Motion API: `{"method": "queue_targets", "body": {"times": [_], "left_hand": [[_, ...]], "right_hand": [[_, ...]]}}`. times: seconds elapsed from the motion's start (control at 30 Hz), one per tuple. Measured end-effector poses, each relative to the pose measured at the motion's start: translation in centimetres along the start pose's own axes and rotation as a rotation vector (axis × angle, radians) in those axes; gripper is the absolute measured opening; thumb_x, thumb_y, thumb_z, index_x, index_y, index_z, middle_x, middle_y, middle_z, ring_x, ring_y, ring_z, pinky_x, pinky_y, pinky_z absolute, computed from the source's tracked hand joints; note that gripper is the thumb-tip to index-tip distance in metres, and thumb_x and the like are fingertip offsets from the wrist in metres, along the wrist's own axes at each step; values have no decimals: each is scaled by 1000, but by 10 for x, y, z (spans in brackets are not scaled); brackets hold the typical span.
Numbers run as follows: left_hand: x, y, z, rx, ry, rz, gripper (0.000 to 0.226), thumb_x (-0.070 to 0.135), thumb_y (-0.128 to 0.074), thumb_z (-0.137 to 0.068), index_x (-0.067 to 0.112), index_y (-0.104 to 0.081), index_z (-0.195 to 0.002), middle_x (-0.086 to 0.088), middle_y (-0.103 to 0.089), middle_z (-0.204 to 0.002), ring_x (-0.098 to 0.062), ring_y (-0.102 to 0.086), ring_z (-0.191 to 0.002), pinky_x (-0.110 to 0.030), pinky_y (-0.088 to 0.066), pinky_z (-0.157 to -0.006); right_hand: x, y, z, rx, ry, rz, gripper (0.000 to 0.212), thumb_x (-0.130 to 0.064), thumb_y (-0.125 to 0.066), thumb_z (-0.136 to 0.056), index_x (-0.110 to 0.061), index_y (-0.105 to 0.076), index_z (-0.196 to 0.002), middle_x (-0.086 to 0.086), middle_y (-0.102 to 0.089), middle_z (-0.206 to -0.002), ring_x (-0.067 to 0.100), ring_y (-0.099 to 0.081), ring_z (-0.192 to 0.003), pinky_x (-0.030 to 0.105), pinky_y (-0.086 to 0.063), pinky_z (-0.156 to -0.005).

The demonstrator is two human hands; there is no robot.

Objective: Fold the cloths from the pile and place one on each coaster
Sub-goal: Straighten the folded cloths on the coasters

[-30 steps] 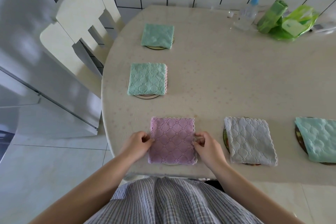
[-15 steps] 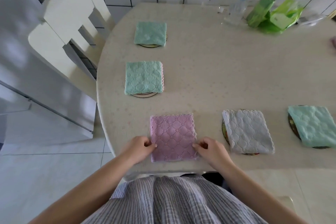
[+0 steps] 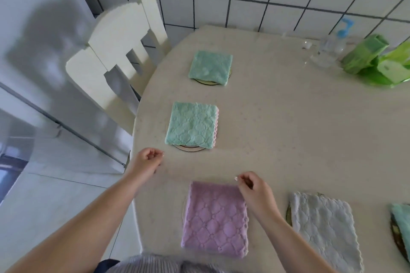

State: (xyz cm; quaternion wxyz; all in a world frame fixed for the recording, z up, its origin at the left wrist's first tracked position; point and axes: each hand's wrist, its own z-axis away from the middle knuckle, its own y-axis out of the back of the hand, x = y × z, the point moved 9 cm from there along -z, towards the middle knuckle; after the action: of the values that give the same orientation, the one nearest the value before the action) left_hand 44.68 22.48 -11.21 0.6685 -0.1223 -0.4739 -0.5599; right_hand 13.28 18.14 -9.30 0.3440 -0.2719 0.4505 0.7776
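Head view showed the folded pink cloth (image 3: 214, 219) lying at 6 o'clock on the surface (image 3: 299, 131), covering its coaster, of which only a thin edge showed at the cloth's left side. The right hand (image 3: 253, 190) hovered over the cloth's far right corner, fingers loosely curled and grasping nothing; whether it brushed the fabric could not be told. The left hand (image 3: 147, 160) hung at 9 o'clock of the cloth, near the surface's edge, also loosely curled and empty. Two green cloths (image 3: 192, 125) (image 3: 210, 67) sat on coasters toward 11 and 12 o'clock, a grey cloth (image 3: 321, 230) at 3 o'clock, another green one (image 3: 402, 221) beyond it. This placement looked finished. To do it well, the cloth should sit centred, edges squared, corners flat. No pile was in view, so whether more cloths waited could not be told.
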Motion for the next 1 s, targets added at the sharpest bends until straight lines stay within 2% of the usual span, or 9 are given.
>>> {"method": "queue_targets", "body": {"times": [0.13, 0.23, 0.33, 0.4, 0.47, 0.53, 0.63, 0.8, 1.0], "left_hand": [[18, 6, -26, 39, 21, 50, 3, 24, -62, -87, 22, -62, -84, -2, -63, -86, -20, -59, -82, -35, -50, -77], [30, 4, -45, 46, 24, 34, 4, 28, -62, -87, 24, -63, -88, -6, -64, -98, -22, -61, -89, -40, -51, -83], [36, 1, -66, 60, 37, -26, 3, 32, -64, -83, 29, -64, -84, 2, -66, -95, -19, -63, -92, -41, -51, -88], [40, -2, -79, 68, 29, -101, 2, 33, -65, -80, 33, -63, -79, 7, -67, -89, -15, -63, -86, -42, -53, -85], [48, -5, -88, 74, -2, -196, 9, 31, -65, -81, 34, -59, -76, 4, -68, -88, -13, -60, -78, -36, -52, -76], [60, -10, -94, 68, -54, -320, 10, 31, -66, -82, 33, -57, -77, 8, -66, -85, -10, -59, -77, -27, -45, -65], [67, -15, -99, 51, -43, -390, 15, 32, -69, -81, 28, -56, -88, 14, -59, -81, -9, -56, -78, -20, -36, -59], [65, -13, -103, 53, -12, -443, 16, 34, -68, -81, 28, -59, -92, 17, -58, -82, -7, -55, -80, -18, -34, -56], [62, -12, -102, 47, -27, -360, 16, 31, -67, -81, 26, -57, -92, 11, -61, -82, -7, -55, -73, -25, -36, -57]], "right_hand": [[-32, -15, -48, -64, 44, -11, 9, -26, -58, -88, -31, -61, -81, -13, -62, -74, 0, -54, -67, 16, -39, -61], [-50, -23, -76, -105, 46, -2, 19, -26, -55, -90, -27, -63, -107, -14, -62, -87, 7, -57, -82, 20, -41, -68], [-62, -26, -98, -120, 46, 11, 36, -28, -56, -90, -22, -56, -125, -11, -61, -93, 7, -56, -86, 21, -40, -72], [-71, -27, -111, -121, 69, 25, 37, -28, -57, -89, -23, -56, -126, -12, -60, -87, 7, -56, -80, 19, -40, -65], [-77, -32, -120, -130, 104, 46, 33, -27, -57, -89, -27, -59, -122, -12, -62, -82, 7, -56, -73, 17, -40, -62], [-80, -40, -126, -143, 129, 97, 31, -27, -57, -89, -30, -58, -120, -9, -64, -87, 8, -58, -74, 20, -42, -62], [-83, -49, -130, -127, 163, 178, 31, -26, -56, -88, -28, -58, -120, -7, -62, -95, 12, -57, -79, 24, -41, -63], [-91, -55, -132, -139, 212, 233, 36, -25, -57, -88, -25, -56, -123, -5, -63, -100, 15, -58, -86, 27, -45, -70], [-86, -56, -134, -140, 184, 219, 39, -21, -58, -86, -24, -55, -125, -10, -54, -76, 15, -53, -74, 30, -43, -67]]}}
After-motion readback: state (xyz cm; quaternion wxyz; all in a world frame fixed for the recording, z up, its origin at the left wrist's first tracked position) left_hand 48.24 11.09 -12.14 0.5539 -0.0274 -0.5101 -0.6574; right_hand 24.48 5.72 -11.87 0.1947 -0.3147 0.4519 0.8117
